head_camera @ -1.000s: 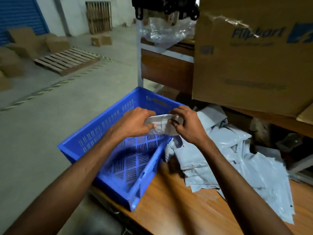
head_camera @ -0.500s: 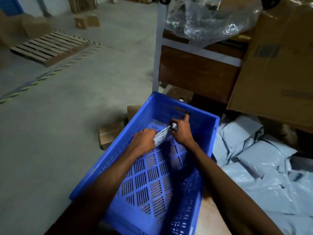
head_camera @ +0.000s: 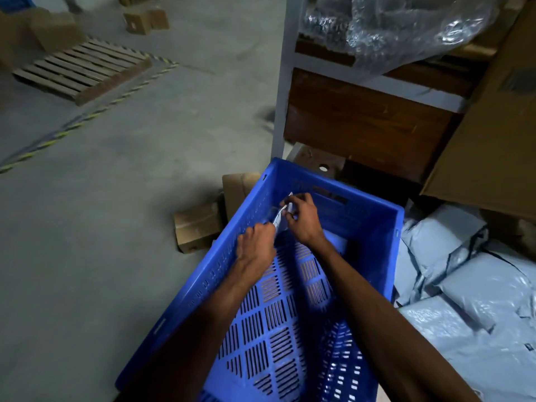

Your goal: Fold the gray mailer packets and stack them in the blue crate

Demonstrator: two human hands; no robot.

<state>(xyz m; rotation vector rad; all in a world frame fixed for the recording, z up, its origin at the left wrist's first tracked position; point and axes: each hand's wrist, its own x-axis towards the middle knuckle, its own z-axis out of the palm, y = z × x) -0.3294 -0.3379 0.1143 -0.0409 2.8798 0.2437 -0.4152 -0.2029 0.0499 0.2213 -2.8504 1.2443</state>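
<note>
Deep inside the blue crate, near its far wall, the left hand and right hand both pinch a folded gray mailer packet with curled fingers, while loose gray mailers lie just beside the crate.

Blue crate (slotted floor), pale gray mailers, yellow-black striped floor tape, brown cardboard box

I see both hands inside the blue crate: left hand and right hand pinch a folded gray packet at the far wall; loose mailers just right.
</note>
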